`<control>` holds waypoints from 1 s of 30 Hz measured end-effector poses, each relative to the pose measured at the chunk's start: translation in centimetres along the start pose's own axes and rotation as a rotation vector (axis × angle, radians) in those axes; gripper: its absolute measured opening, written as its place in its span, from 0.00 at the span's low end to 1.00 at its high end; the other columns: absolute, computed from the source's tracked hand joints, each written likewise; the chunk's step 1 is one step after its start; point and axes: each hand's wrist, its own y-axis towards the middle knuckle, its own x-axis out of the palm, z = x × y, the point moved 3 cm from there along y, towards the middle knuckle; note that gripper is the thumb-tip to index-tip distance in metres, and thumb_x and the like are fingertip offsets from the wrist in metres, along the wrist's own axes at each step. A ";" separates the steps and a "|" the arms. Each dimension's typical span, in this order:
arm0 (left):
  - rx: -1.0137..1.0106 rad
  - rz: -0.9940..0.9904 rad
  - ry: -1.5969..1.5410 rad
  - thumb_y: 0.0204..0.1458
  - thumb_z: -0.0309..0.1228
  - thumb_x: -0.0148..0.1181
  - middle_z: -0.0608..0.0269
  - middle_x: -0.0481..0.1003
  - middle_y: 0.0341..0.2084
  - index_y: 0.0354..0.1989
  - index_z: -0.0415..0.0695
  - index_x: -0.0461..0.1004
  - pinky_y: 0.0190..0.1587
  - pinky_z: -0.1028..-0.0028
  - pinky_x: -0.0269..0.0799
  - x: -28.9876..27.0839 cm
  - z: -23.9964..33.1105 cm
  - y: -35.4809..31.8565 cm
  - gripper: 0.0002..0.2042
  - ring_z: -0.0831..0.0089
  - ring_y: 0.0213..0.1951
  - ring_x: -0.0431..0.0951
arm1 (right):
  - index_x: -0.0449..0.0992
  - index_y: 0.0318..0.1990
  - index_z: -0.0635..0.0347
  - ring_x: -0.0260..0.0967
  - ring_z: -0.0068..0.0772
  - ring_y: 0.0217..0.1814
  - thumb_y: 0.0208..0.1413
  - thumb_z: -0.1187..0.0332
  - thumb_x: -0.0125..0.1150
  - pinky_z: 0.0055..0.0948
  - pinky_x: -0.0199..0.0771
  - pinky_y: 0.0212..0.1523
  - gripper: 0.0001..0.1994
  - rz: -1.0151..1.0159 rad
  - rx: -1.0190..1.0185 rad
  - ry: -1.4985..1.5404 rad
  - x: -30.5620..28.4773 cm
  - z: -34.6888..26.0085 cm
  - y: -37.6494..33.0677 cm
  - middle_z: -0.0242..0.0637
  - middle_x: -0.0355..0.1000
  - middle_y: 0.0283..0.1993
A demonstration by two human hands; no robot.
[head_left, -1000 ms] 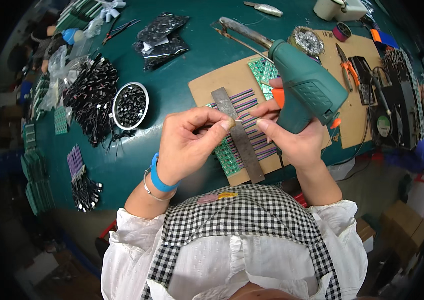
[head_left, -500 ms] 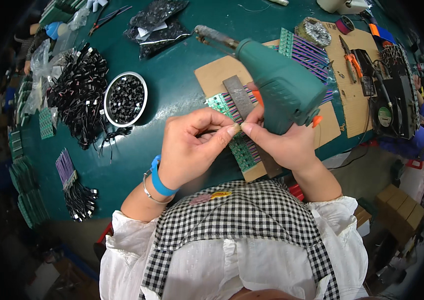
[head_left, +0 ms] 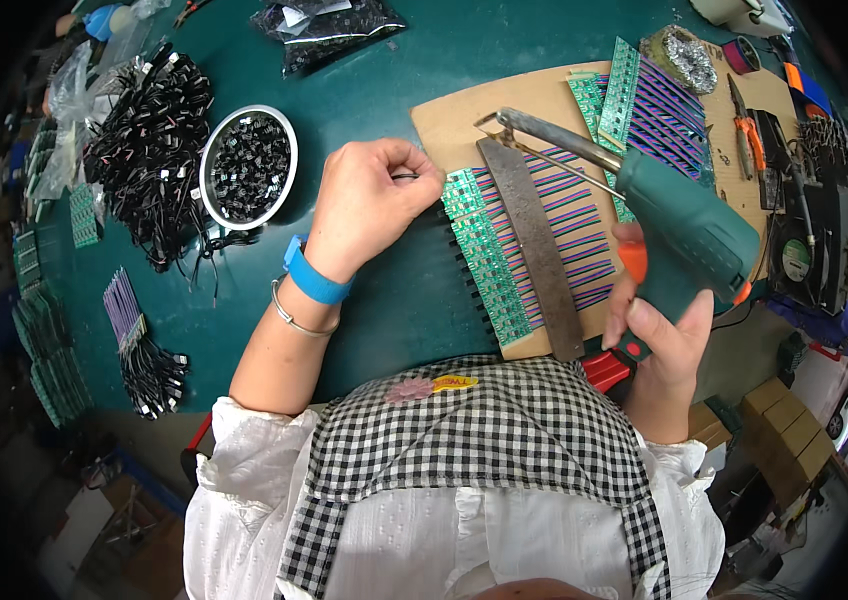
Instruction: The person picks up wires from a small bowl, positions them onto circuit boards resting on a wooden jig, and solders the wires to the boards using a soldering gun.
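Two hands at work on the teal surface (head_left: 394, 300): right hand (head_left: 659, 345) clenched around green pistol-shaped soldering gun (head_left: 689, 235), tip aimed over flat grey metal bar (head_left: 534, 250) weighting striped ribbon wires and green circuit strips (head_left: 489, 265) on brown cardboard sheet (head_left: 449, 125); left hand (head_left: 369, 205) pinching something thin just left, too small to tell.

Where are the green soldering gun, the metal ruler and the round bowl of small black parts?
green soldering gun (head_left: 689, 225), head view, on the middle of its green body.
metal ruler (head_left: 534, 245), head view, on the middle of its flat grey blade.
round bowl (head_left: 206, 170), head view, on its white left rim.
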 end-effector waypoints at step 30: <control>-0.001 0.048 -0.068 0.37 0.27 0.62 0.64 0.73 0.12 0.21 0.37 0.76 0.22 0.80 0.66 1.1 -0.3 0.6 0.06 0.84 0.17 0.69 | 0.56 0.54 0.76 0.67 0.29 0.24 0.46 0.75 0.62 0.25 0.72 0.19 0.29 -0.116 0.178 -0.109 -1.3 2.7 -2.2 0.47 0.63 0.43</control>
